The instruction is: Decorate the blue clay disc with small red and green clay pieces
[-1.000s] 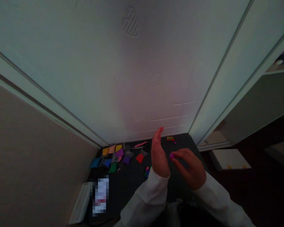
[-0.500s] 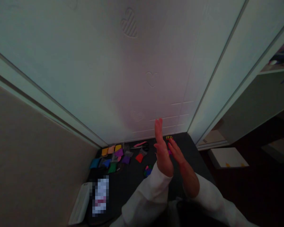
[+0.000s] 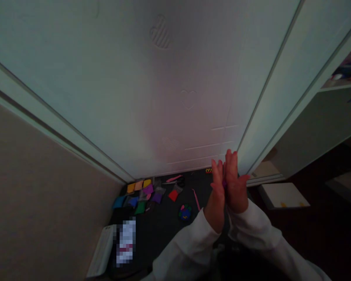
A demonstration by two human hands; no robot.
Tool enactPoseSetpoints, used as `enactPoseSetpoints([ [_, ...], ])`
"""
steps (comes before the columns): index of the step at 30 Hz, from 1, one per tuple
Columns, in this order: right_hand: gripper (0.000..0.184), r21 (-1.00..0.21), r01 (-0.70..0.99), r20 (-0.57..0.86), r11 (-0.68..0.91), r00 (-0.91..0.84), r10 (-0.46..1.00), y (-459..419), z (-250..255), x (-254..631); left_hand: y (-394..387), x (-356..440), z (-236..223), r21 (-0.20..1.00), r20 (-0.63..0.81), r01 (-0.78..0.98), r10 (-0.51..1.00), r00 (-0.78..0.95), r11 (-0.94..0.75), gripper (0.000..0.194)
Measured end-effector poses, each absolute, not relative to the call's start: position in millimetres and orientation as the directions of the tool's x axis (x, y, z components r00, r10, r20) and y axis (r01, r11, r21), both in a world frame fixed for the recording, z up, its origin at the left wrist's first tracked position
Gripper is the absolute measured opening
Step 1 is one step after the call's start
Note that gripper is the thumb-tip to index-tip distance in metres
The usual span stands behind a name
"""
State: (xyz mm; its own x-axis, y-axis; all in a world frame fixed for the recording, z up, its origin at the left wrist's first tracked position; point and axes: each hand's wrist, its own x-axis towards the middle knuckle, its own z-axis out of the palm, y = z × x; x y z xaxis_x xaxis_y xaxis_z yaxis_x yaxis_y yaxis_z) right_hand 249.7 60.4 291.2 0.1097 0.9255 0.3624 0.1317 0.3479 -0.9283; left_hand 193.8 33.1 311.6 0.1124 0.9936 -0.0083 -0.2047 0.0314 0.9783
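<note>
My left hand (image 3: pixel 217 197) and my right hand (image 3: pixel 236 189) are raised palm to palm over the right part of the dark table, fingers stretched upward. Pressed between the palms is a small lump of purple modelling clay (image 3: pixel 224 183), mostly hidden by the hands. Left of my left hand, a thin pink modelling tool (image 3: pixel 196 200) lies on the table. Beside that tool sits a round clay piece (image 3: pixel 185 212) in blue and green, with pink and yellow bits. Behind my fingers a small yellow-dotted item (image 3: pixel 208 170) shows near the wall.
Several coloured clay packets (image 3: pixel 140 207) lie at the table's back left, with a red packet (image 3: pixel 173 195) and scissors (image 3: pixel 179 181) close by. A white object (image 3: pixel 101 251) and a blurred-out sheet (image 3: pixel 125 242) are at the left. A white box (image 3: pixel 283 195) stands right of the table.
Both hands have shifted right and come together; they were slightly apart before. The purple clay now shows between the palms, and the pink tool and round clay piece are less covered.
</note>
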Motion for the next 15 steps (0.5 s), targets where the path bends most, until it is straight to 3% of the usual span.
enactPoseSetpoints([
  [3,0.056,-0.918,0.08,0.397,0.389,0.163,0.903,74,294,258,29,190,301,0.987,0.113,-0.132,0.971,0.21,-0.086,0.049],
  [9,0.061,-0.93,-0.162,0.286,0.331,0.249,0.925,102,298,267,25,181,294,0.989,0.122,-0.113,0.95,0.287,-0.093,0.044],
  [13,0.059,-0.951,-0.093,0.276,0.296,0.176,0.945,87,295,248,37,178,298,0.979,0.196,-0.107,0.943,0.269,-0.173,0.046],
  [15,0.058,-0.955,-0.094,0.27,0.282,0.126,0.955,70,290,233,46,176,304,0.979,0.186,-0.117,0.969,0.161,-0.169,0.048],
])
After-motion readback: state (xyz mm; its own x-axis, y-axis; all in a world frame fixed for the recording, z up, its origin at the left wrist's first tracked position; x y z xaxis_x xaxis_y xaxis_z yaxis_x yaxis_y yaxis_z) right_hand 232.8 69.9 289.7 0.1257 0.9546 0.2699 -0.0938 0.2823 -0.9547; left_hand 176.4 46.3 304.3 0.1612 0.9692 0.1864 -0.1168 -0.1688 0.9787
